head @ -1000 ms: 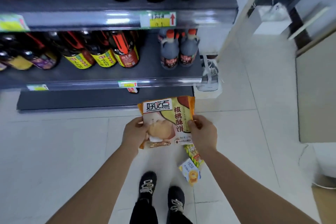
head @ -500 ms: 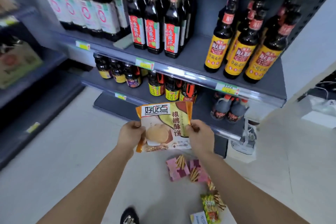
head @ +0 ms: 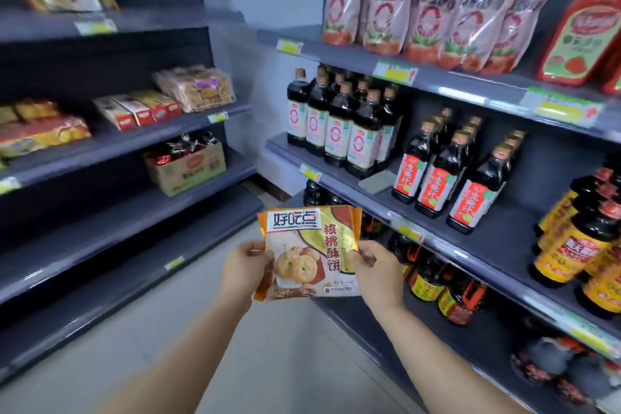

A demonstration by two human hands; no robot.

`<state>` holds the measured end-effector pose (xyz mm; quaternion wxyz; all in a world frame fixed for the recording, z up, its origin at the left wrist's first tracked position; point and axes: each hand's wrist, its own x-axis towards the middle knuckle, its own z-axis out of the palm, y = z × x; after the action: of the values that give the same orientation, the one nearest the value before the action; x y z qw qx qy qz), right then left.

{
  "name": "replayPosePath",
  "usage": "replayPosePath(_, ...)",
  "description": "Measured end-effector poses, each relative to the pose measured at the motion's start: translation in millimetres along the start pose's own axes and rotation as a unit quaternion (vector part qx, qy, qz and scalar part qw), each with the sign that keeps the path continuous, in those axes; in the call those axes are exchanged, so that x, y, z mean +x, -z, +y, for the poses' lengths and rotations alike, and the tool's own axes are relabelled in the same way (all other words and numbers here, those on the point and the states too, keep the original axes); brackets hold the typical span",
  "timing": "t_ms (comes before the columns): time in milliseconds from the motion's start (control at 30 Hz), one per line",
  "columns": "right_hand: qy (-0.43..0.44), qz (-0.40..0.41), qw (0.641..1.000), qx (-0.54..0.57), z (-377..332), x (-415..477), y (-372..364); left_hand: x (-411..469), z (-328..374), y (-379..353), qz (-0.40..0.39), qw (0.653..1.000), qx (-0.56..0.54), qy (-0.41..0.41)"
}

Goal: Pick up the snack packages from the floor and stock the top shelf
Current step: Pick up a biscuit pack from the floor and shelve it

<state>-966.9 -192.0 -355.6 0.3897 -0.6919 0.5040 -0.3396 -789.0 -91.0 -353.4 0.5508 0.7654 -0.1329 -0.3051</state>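
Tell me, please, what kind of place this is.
Most likely a small grocery shop. Grey metal shelves hold rows of dark sauce bottles with red labels, yellow price tags sit on the shelf edges, and both hands hold an orange biscuit packet.

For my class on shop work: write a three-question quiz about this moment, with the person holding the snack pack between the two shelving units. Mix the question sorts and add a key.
1. True or false: both the left hand and the right hand grip the snack pack.
2. Which goods fill the top shelf on the person's right? A) red pouches B) cardboard box C) dark bottles
3. Fill in: the pack is held by its two ____ edges, printed face toward the camera.

Key: 1 true; 2 A; 3 side
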Motion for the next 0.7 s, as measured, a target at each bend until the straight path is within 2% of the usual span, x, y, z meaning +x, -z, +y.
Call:
replayPosePath(333,0.08,-0.045,0.995,0.026,-113.0,70.2,-99.3,82.2,77.5,101.0,0.068,0.995,-0.048,-0.063)
replayPosePath(700,0.177,-0.1,0.976,0.076,-218.4,192.0,-180.2,182.4,169.9,149.1,0.157,0.975,-0.103,-0.12)
